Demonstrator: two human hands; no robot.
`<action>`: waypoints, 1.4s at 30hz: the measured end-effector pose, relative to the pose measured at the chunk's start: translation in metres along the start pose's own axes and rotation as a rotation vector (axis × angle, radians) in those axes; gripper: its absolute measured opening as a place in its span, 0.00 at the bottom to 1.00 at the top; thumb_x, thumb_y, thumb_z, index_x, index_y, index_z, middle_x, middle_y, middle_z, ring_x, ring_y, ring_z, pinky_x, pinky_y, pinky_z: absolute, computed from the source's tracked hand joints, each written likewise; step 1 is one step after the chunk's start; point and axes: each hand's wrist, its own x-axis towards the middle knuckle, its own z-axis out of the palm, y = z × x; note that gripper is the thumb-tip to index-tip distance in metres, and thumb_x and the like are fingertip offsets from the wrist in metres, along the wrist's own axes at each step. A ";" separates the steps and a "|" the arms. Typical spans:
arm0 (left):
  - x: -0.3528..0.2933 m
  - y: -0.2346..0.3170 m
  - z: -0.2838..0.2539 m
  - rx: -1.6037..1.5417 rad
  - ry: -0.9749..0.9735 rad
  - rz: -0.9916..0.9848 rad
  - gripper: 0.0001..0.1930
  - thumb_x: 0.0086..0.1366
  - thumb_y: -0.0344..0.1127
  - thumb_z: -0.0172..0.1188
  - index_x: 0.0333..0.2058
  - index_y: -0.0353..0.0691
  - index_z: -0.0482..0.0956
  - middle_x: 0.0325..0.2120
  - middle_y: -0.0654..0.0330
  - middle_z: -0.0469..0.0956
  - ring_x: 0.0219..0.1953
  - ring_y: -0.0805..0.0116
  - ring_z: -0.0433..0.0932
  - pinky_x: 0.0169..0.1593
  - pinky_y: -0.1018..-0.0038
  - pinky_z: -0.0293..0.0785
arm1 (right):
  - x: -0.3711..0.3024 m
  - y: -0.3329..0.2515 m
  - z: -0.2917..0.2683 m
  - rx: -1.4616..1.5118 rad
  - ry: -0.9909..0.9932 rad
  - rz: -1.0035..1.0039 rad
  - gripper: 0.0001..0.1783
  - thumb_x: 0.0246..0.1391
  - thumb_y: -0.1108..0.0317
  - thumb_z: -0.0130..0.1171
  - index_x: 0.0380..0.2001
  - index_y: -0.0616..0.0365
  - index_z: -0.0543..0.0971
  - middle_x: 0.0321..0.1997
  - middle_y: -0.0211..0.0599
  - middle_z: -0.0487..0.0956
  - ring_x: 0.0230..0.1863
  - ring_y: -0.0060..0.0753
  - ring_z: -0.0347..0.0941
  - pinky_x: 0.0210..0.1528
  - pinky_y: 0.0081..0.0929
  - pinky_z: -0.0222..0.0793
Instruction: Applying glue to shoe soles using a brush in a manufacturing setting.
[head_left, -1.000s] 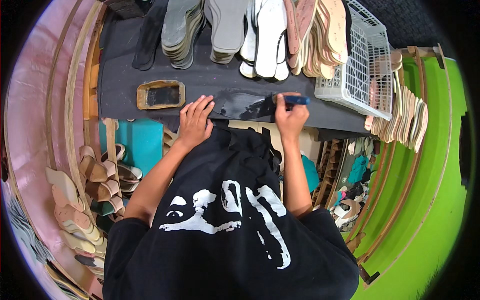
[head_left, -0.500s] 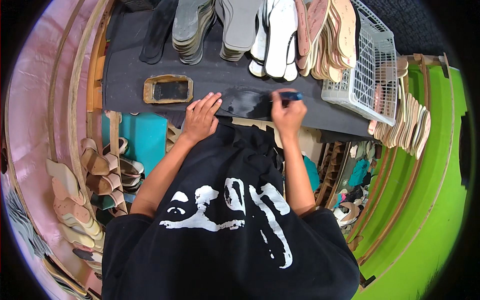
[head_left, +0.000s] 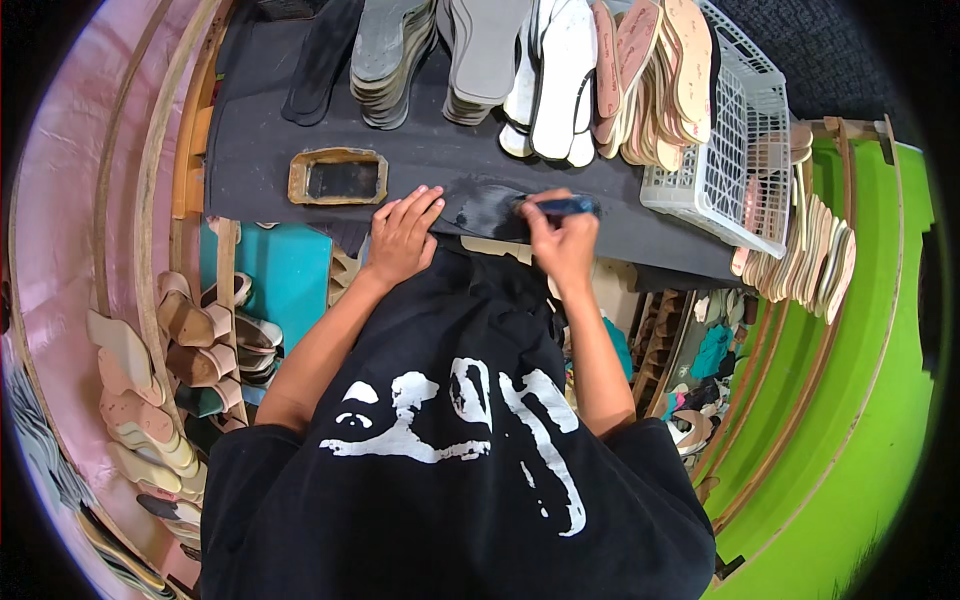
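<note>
Bare table (head_left: 625,222) separates the right hand (head_left: 562,238) from the obstructing white crate (head_left: 695,205)

Left hand (head_left: 403,238) flat, fingers spread slightly, at left end of dark sole-shaped piece (head_left: 482,210); exact contact unclear. Right hand (head_left: 562,242) grips blue-handled brush (head_left: 568,206) over its right part; surface has glossy streaks. Open tan-rimmed container (head_left: 297,178) left of the hands on dark-covered table (head_left: 250,135). Grey sole stack (head_left: 385,65) and white soles (head_left: 563,95) behind, white crate (head_left: 715,205) right.
</note>
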 end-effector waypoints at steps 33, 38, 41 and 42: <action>0.000 0.001 -0.004 0.007 -0.025 0.004 0.35 0.55 0.30 0.66 0.65 0.45 0.74 0.69 0.65 0.74 0.71 0.65 0.71 0.69 0.59 0.61 | -0.009 -0.001 0.010 0.049 -0.347 -0.375 0.09 0.52 0.84 0.67 0.35 0.64 0.80 0.33 0.46 0.81 0.38 0.53 0.78 0.43 0.40 0.74; 0.000 0.001 -0.006 0.020 -0.031 0.005 0.35 0.55 0.30 0.66 0.65 0.46 0.74 0.69 0.65 0.74 0.71 0.66 0.71 0.69 0.60 0.61 | -0.001 -0.004 0.002 0.111 -0.391 -0.238 0.07 0.53 0.82 0.69 0.34 0.64 0.80 0.35 0.45 0.82 0.38 0.52 0.79 0.42 0.41 0.75; 0.001 0.001 -0.006 0.020 -0.019 0.028 0.36 0.55 0.30 0.66 0.65 0.46 0.73 0.69 0.65 0.74 0.71 0.66 0.71 0.69 0.60 0.61 | 0.015 0.007 -0.002 0.021 -0.210 -0.292 0.06 0.54 0.81 0.69 0.34 0.65 0.81 0.36 0.47 0.83 0.38 0.53 0.79 0.42 0.41 0.75; 0.001 0.000 -0.007 0.029 -0.026 0.026 0.36 0.55 0.30 0.66 0.65 0.45 0.73 0.69 0.65 0.74 0.71 0.66 0.71 0.69 0.60 0.61 | 0.021 0.010 -0.002 -0.030 -0.148 -0.296 0.06 0.54 0.82 0.68 0.35 0.65 0.81 0.36 0.46 0.83 0.39 0.54 0.79 0.43 0.41 0.76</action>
